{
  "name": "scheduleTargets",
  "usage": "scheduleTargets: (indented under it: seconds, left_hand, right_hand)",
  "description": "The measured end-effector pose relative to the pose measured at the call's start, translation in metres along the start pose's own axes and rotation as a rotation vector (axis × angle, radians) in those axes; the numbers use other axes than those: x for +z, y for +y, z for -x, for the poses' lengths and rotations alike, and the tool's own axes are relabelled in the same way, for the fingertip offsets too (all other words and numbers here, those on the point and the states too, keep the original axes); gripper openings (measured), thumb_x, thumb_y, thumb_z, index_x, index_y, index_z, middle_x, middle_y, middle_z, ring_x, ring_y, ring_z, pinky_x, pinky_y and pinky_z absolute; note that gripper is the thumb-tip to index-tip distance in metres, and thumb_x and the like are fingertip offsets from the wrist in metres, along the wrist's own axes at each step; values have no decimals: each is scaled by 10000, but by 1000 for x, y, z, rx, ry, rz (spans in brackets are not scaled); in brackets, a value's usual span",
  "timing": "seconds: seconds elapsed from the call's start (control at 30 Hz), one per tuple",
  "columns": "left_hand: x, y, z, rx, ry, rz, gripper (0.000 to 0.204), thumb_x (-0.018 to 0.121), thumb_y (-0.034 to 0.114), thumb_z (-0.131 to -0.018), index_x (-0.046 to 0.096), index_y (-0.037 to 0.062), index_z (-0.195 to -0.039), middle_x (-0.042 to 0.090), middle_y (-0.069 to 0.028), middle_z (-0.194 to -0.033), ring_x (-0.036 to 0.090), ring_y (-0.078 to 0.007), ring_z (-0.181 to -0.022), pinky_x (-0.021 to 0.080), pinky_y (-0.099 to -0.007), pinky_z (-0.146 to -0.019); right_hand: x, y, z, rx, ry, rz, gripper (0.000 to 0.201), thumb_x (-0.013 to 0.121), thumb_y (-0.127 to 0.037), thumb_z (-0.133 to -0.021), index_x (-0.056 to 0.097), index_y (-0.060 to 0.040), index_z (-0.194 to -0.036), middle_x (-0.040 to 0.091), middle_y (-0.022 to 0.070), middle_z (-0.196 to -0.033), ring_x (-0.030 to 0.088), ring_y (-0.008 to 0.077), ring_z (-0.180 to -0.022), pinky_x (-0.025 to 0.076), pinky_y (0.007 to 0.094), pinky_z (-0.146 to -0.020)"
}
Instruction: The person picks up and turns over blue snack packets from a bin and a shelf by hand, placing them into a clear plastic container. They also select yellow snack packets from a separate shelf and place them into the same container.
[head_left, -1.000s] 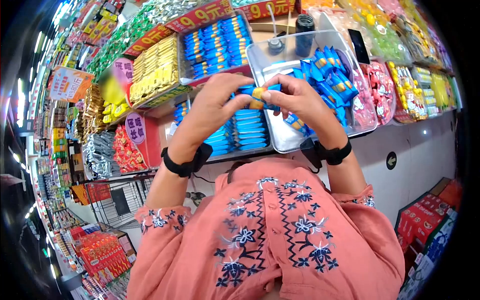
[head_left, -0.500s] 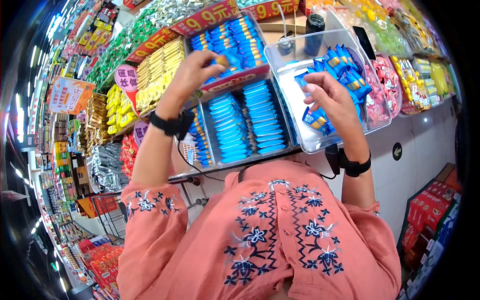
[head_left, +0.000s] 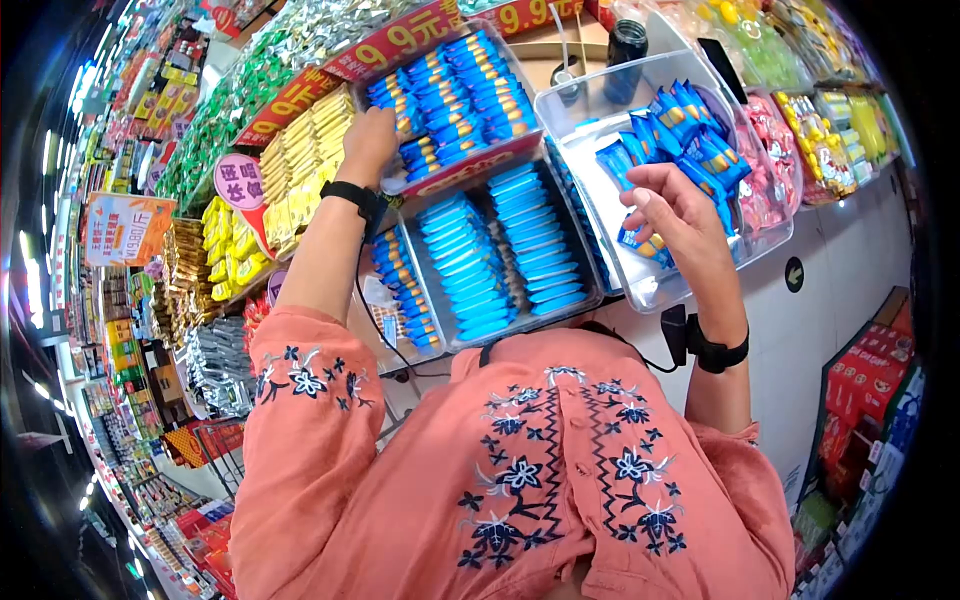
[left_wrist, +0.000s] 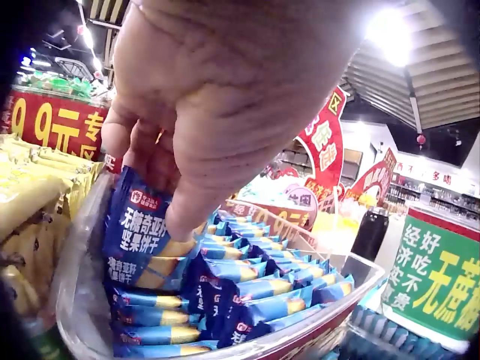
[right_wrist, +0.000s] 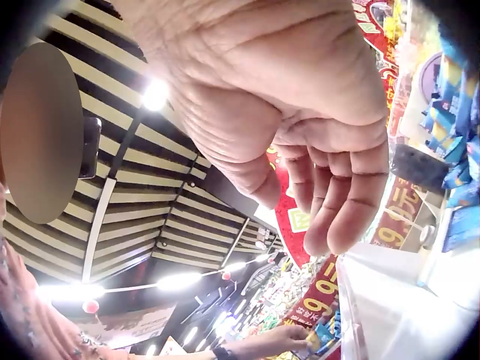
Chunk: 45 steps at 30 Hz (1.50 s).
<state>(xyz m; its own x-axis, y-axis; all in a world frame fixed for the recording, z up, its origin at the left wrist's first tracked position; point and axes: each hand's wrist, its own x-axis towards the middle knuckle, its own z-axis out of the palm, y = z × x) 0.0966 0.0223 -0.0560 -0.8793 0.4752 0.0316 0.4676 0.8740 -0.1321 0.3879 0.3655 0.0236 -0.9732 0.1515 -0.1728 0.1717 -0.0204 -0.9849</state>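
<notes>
In the head view my left hand [head_left: 370, 143] is at the left end of a clear bin of blue biscuit packets standing in rows. The left wrist view shows its thumb and fingers pinching one blue biscuit packet [left_wrist: 140, 225], upright at the bin's [left_wrist: 75, 292] near left corner, with other packets [left_wrist: 259, 289] beside it. My right hand [head_left: 685, 215] hovers over a clear plastic tub [head_left: 650, 292] that contains loose blue packets [head_left: 715, 155]. Its fingers are loosely bent with nothing between them, as the right wrist view also shows.
Below the upper bin sits a lower bin with light-blue packets [head_left: 455, 260] in columns. Yellow packets [head_left: 300, 150] lie to its left. A dark bottle [head_left: 627, 45] and a phone [head_left: 720, 68] are behind and beside the tub. Pink bags [head_left: 775, 150] lie to the right.
My hands have parted from a packet both were holding. The left hand has moved to the upper bin's left side with a packet; the right hand has drawn back over the tub.
</notes>
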Motion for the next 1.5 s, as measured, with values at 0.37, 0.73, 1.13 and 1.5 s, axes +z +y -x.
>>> scheduleTargets:
  seconds: [0.37, 0.73, 1.13, 1.5]
  left_hand:
    - [46, -6, -14, 145, 22, -126, 186, 624, 130, -880, 647, 80, -1058, 700, -131, -1014, 653, -341, -1002, 559, -460, -805]
    - [56, -5, -26, 120, 18, -73, 190, 590, 147, -905, 602, 29, -1054, 658, -201, -1005, 674, -377, -926, 572, -481, -759]
    - [59, -2, -28, 138, -15, 45, 222, 613, 104, -879, 547, 20, -1073, 634, -251, -1057, 681, -433, -896, 575, -492, -748]
    - [66, 4, -36, 115, -105, 17, 255, 626, 91, -881, 527, -15, -1091, 618, -276, -1128, 665, -433, -1002, 569, -489, -789]
  right_hand:
    - [-1, 8, -9, 20, -35, 1, 315, 601, -228, -987, 595, 9, -1195, 654, 59, -1026, 670, 125, -836, 509, 238, -672]
    - [-7, 9, -7, 56, -33, -7, 322, 592, -235, -990, 590, 4, -1206, 671, 65, -1039, 665, 129, -856, 510, 247, -692]
    - [-7, 7, -5, 62, -27, 4, 317, 607, -233, -983, 597, -2, -1200, 658, 60, -1039, 661, 122, -843, 507, 243, -689]
    - [-9, 2, -3, 88, -16, 19, 303, 618, -236, -975, 606, -15, -1181, 654, 58, -1024, 655, 116, -830, 509, 247, -678]
